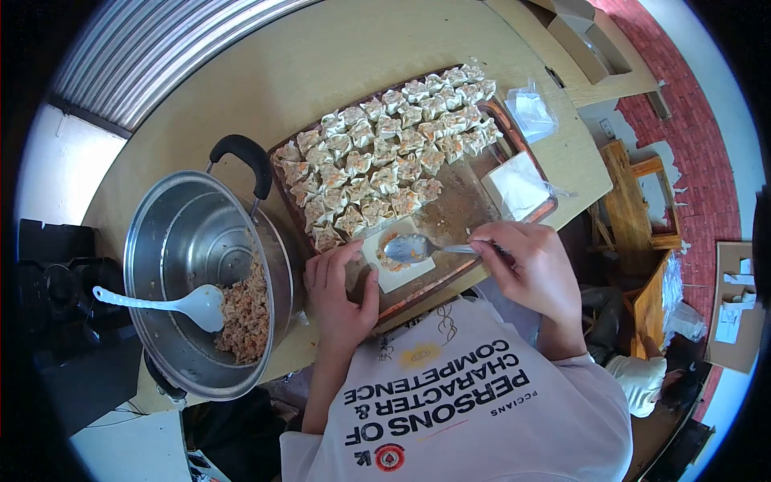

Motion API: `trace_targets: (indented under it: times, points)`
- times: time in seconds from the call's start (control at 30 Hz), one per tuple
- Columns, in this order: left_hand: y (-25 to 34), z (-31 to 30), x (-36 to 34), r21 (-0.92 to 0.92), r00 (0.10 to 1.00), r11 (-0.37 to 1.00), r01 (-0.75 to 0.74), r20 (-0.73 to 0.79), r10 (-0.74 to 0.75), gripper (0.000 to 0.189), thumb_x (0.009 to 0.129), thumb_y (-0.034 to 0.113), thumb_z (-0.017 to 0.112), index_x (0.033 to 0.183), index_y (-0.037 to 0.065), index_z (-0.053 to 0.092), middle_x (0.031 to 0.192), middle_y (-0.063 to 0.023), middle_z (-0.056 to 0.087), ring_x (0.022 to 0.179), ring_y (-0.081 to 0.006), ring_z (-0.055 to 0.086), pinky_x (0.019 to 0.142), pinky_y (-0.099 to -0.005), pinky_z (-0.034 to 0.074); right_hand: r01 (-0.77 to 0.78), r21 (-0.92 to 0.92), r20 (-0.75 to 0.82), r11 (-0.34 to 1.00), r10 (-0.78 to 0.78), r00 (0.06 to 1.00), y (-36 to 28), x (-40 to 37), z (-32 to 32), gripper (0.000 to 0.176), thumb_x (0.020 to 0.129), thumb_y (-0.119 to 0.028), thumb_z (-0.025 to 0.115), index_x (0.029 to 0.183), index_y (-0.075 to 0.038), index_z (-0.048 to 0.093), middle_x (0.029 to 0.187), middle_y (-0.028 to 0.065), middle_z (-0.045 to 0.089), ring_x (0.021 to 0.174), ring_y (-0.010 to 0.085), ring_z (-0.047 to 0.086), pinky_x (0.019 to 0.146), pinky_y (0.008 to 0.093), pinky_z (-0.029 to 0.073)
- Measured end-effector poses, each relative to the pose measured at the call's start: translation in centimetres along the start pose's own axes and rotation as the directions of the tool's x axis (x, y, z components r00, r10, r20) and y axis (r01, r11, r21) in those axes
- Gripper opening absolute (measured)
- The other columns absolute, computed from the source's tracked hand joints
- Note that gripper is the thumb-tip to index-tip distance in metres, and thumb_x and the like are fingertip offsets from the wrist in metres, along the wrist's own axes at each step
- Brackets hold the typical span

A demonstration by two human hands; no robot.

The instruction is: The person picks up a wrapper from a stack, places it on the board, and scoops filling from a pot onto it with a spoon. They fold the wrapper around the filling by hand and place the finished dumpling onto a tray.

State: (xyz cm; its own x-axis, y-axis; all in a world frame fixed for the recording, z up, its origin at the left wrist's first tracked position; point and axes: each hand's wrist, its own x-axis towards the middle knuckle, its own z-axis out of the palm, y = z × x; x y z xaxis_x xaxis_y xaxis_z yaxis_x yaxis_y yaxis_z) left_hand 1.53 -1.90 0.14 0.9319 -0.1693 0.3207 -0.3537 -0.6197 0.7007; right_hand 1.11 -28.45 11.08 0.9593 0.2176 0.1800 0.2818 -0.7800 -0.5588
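Just below ctr frame, one square wrapper lies flat and unfolded on the tray, w/ a small dab of filling near its upper part, partly hidden by the spoon. The R hand has its grip closed round the spoon handle, the bowl over the dab. The L hand is at the wrapper's L edge, grip fairly wide, thumb and fingers apart; can't tell how firmly it presses.

Work looks well along, judging by the tray: approx. two-thirds covered w/ shaped dumplings, packed in slanting rows from upper ctr down to L of ctr. This one is prob. mid-fill, edges not gathered. Unused, apparently: a wrapper stack at R end of tray, plus a fair amt. of filling in the pot, mid-L, w/ a white ladle in it.

Wrapper looks thin, pale, soft, w/ fairly straight edges; the dab is orange-brown and moist-looking. Finished ones are pale w/ ruffled tops, orange bits showing. Worktop is light wood.
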Motion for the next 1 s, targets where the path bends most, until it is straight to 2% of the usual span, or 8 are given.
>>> trace_targets:
  times: [0.53, 0.6, 0.67, 0.73, 0.8, 0.9, 0.97, 1.0]
  points:
    - [0.2, -0.2, 0.0, -0.013, 1.0, 1.0, 0.023, 0.012, -0.023, 0.044, 0.086, 0.013, 0.074, 0.129, 0.007, 0.064, 0.119, -0.0112, 0.066, 0.113, -0.0339, 0.057, 0.102, -0.0451, 0.042, 0.066, -0.051, 0.025, 0.996, -0.065, 0.998, -0.2, 0.5, -0.1, 0.007, 0.089, -0.004, 0.073, 0.095, -0.001, 0.071, 0.086, 0.0133, 0.073, 0.072, 0.0343, 0.071, 0.065, 0.0409, 0.057]
    - [0.1, 0.0, 0.1, -0.03, 1.0, 1.0, 0.009, -0.009, -0.009, 0.043, 0.086, 0.01, 0.073, 0.128, 0.006, 0.064, 0.114, -0.0115, 0.065, 0.11, -0.0333, 0.056, 0.101, -0.0451, 0.042, 0.051, -0.043, -0.097, 0.998, -0.055, 0.994, 0.0, 0.5, -1.3, 0.009, 0.09, 0.0, 0.072, 0.099, 0.0, 0.073, 0.088, 0.0134, 0.074, 0.072, 0.0301, 0.073, 0.065, 0.0368, 0.057]
    - [0.1, 0.0, 0.1, -0.048, 0.999, 0.999, -0.011, -0.03, 0.01, 0.042, 0.085, 0.008, 0.073, 0.127, 0.005, 0.064, 0.109, -0.0119, 0.064, 0.107, -0.0326, 0.055, 0.1, -0.0451, 0.042, -0.051, 0.025, -0.065, 0.998, 0.052, 0.997, -1.3, 0.9, -2.9, 0.012, 0.092, 0.004, 0.069, 0.103, 0.0, 0.074, 0.095, 0.0137, 0.076, 0.074, 0.0254, 0.074, 0.066, 0.0335, 0.057]
    - [0.2, -0.1, 0.2, -0.03, 1.0, 1.0, -0.002, -0.021, 0.002, 0.041, 0.086, 0.008, 0.072, 0.126, 0.005, 0.064, 0.109, -0.0118, 0.064, 0.106, -0.0329, 0.055, 0.1, -0.0447, 0.042, -0.056, 0.244, -0.248, 0.968, 0.118, 0.961, -3.2, 1.8, -3.1, 0.017, 0.095, 0.005, 0.066, 0.108, 0.0, 0.074, 0.097, 0.013, 0.076, 0.073, 0.0225, 0.072, 0.065, 0.0319, 0.056]
    - [0.3, -0.1, 0.2, -0.035, 1.0, 0.999, -0.001, -0.023, 0.0, 0.041, 0.085, 0.007, 0.073, 0.125, 0.005, 0.065, 0.109, -0.0112, 0.064, 0.107, -0.0324, 0.055, 0.1, -0.0441, 0.042, 0.206, 0.228, -0.281, 0.952, -0.139, 0.95, -4.4, 3.0, -2.0, 0.023, 0.095, 0.002, 0.065, 0.116, 0.001, 0.072, 0.1, 0.012, 0.076, 0.078, 0.0194, 0.072, 0.066, 0.0299, 0.057]
    - [0.5, -0.3, 0.2, -0.032, 1.0, 0.999, 0.013, -0.015, -0.014, 0.042, 0.085, 0.007, 0.073, 0.126, 0.005, 0.065, 0.11, -0.0106, 0.065, 0.109, -0.032, 0.056, 0.101, -0.0438, 0.043, 0.657, 0.109, -0.238, 0.746, -0.622, 0.745, -6.4, 6.4, 0.6, 0.021, 0.09, -0.002, 0.067, 0.11, 0.004, 0.072, 0.107, 0.0128, 0.076, 0.08, 0.0206, 0.074, 0.065, 0.0304, 0.059]
    - [0.7, -0.4, 0.2, -0.016, 0.999, 0.999, 0.039, 0.006, -0.039, 0.043, 0.085, 0.009, 0.073, 0.127, 0.005, 0.065, 0.113, -0.0106, 0.065, 0.11, -0.0322, 0.056, 0.102, -0.0442, 0.043, 0.801, 0.049, -0.319, 0.597, -0.75, 0.579, -9.2, 8.0, 4.0, 0.023, 0.085, -0.007, 0.067, 0.105, 0.004, 0.071, 0.101, 0.0111, 0.075, 0.083, 0.0214, 0.073, 0.06, 0.0301, 0.058]
    - [0.8, -0.5, 0.2, -0.006, 0.998, 0.999, 0.054, 0.014, -0.054, 0.043, 0.086, 0.011, 0.073, 0.128, 0.006, 0.065, 0.115, -0.0106, 0.065, 0.111, -0.0323, 0.057, 0.103, -0.0444, 0.043, 0.826, 0.031, -0.257, 0.562, -0.794, 0.55, -10.6, 8.5, 4.7, 0.024, 0.084, -0.01, 0.067, 0.104, 0.003, 0.07, 0.093, 0.0092, 0.072, 0.085, 0.0201, 0.071, 0.06, 0.0294, 0.056]
